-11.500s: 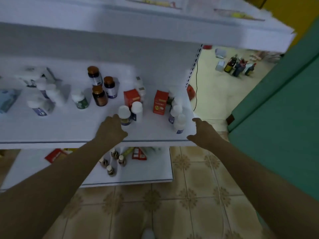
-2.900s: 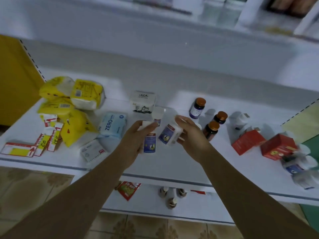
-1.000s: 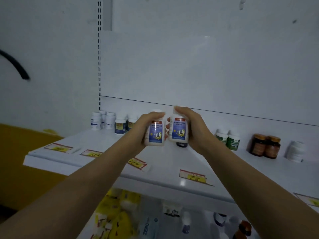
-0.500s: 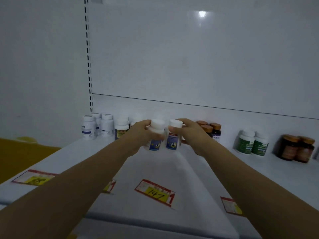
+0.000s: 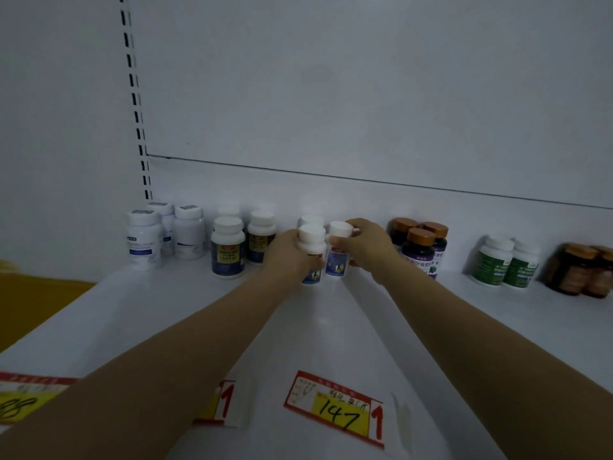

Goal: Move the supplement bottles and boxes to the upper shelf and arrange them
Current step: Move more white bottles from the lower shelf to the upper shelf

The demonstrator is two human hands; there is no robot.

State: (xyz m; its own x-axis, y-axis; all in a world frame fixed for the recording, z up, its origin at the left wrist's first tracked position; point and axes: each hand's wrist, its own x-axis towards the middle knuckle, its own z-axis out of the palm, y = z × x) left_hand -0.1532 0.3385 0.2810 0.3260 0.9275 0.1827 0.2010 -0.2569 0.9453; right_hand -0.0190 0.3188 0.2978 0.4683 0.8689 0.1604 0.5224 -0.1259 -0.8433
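Two white-capped bottles stand upright, side by side on the upper shelf [image 5: 331, 320] near its back wall: left hand [image 5: 288, 257] wraps the left bottle [image 5: 311, 250], right hand [image 5: 366, 249] the right bottle [image 5: 339, 249], touching.

shelf [image 5: 331, 327] white | held bottles [image 5: 311, 254] white, blue labels | price tag [image 5: 335, 408] red-yellow

The white upper shelf [image 5: 132, 313] carries upright supplement bottles [image 5: 228, 247] along its back and price tags [image 5: 335, 408] in front.
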